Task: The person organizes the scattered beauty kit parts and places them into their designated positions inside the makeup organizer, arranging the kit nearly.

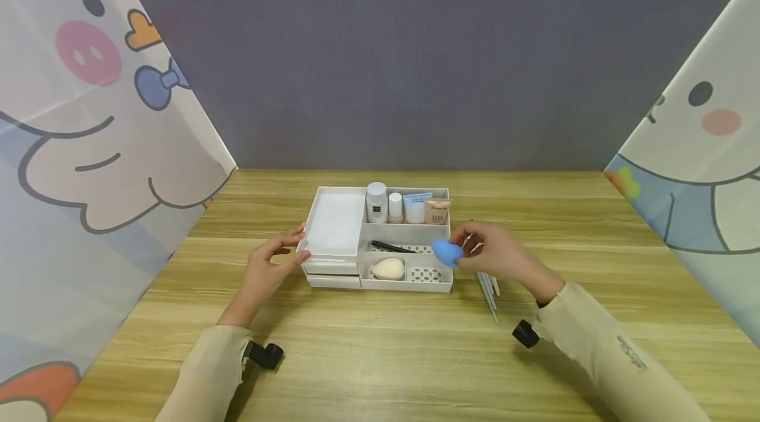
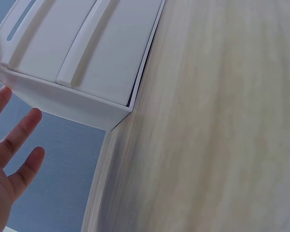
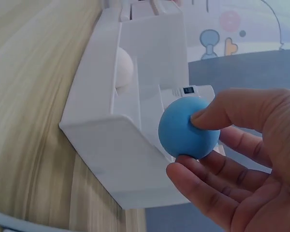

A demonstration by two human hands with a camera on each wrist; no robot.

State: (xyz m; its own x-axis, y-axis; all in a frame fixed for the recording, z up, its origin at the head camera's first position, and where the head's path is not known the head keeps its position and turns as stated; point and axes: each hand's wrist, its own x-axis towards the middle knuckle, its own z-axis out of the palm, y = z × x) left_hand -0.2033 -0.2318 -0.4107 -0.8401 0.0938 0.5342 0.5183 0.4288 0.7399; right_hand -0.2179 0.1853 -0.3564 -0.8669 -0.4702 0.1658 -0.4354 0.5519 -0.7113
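Above the right end of a white makeup organizer (image 1: 405, 285), my right hand (image 1: 495, 252) pinches a blue makeup sponge (image 1: 447, 252) between thumb and fingers. The right wrist view shows the sponge (image 3: 186, 128) close over the organizer's side wall (image 3: 116, 159). My left hand (image 1: 267, 270) touches the organizer's left side, its lower fingers spread and off the wall in the left wrist view. A cream makeup sponge (image 1: 388, 269) lies in the front compartment. Behind it lies a thin black pencil-like stick (image 1: 393, 247).
The back compartment holds a white bottle (image 1: 377, 203), a small white-capped bottle (image 1: 395, 208), a pale blue tube (image 1: 417, 208) and a tan BB tube (image 1: 437, 211). Several thin brushes or sticks (image 1: 488, 293) lie on the wooden table (image 1: 380, 356) right of the organizer, partly under my right hand.
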